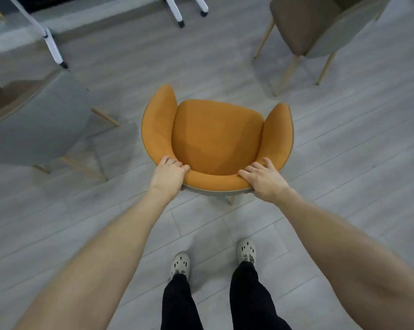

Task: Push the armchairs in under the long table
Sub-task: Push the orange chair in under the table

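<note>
Orange armchair (216, 139) stands on grey plank floor (344, 163), seat facing away from the person. Left hand (169, 173) grip is curled over the backrest's top edge at its left end; right hand (264, 178) grip wraps the right end, fingers spread. Grey armchair (34, 125) left, brown armchair (303, 27) upper right, white worktop legs (53, 47) beyond. No readable writing.

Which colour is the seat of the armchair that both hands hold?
Orange, seen best in the head view: armchair, left hand, right hand.
</note>
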Action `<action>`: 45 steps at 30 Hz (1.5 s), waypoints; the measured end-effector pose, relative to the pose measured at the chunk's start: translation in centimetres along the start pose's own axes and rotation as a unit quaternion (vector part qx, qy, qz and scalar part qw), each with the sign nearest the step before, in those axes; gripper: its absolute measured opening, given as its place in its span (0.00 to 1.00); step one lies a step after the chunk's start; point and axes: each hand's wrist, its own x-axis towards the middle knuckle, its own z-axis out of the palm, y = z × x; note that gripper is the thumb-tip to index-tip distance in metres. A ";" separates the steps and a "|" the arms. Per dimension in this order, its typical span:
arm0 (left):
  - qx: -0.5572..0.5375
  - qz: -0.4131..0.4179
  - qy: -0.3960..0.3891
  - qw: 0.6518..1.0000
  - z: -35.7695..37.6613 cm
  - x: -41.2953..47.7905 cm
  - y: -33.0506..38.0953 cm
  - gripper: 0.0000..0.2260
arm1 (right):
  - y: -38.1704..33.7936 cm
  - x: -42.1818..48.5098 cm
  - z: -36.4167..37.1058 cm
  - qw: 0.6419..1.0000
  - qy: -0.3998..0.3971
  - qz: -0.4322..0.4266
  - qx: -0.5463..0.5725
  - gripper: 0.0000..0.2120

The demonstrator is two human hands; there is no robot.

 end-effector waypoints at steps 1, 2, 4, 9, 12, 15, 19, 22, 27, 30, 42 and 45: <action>-0.014 -0.027 0.004 1.000 -0.2 0.6 1.5 0.26 | 2.0 0.6 -0.5 1.000 0.003 -0.005 -0.017 0.23; -0.027 -0.049 0.005 0.998 -0.5 1.4 2.8 0.25 | 3.9 1.2 -1.0 1.000 0.004 -0.006 -0.030 0.23; -0.050 -0.080 0.011 0.995 -1.3 3.2 5.0 0.24 | 7.6 2.4 -1.9 0.999 0.023 -0.006 -0.045 0.23; -0.100 -0.051 0.019 0.994 -3.8 7.1 6.9 0.40 | 12.7 4.3 -4.2 0.994 0.058 0.073 -0.063 0.32; -0.086 -0.046 0.031 0.995 -4.5 6.4 5.9 0.46 | 12.1 4.0 -4.3 0.996 0.068 0.034 -0.036 0.47; -0.082 -0.061 0.015 0.995 -3.6 6.2 4.4 0.50 | 12.5 4.8 -3.8 0.997 0.074 0.028 -0.012 0.54; -0.095 -0.077 0.039 0.992 -2.6 8.0 4.5 0.40 | 14.1 6.6 -2.8 0.995 0.094 0.011 -0.018 0.43; -0.087 -0.081 0.073 0.990 -2.5 9.6 4.4 0.36 | 15.6 8.1 -3.4 0.992 0.120 -0.020 -0.014 0.38; -0.091 -0.105 0.067 0.988 -5.4 14.6 2.3 0.34 | 18.5 13.2 -7.1 0.993 0.108 -0.023 -0.030 0.40; -0.092 -0.117 0.061 0.987 -6.8 18.4 0.0 0.34 | 20.3 17.3 -9.4 0.994 0.103 -0.026 -0.037 0.41; -0.098 -0.123 -0.001 0.988 -15.1 38.8 -12.9 0.34 | 30.3 38.3 -21.3 0.997 0.063 -0.029 -0.046 0.43; -0.107 -0.129 -0.007 0.986 -16.9 43.5 -15.9 0.33 | 32.5 43.0 -24.2 0.997 0.055 -0.030 -0.039 0.42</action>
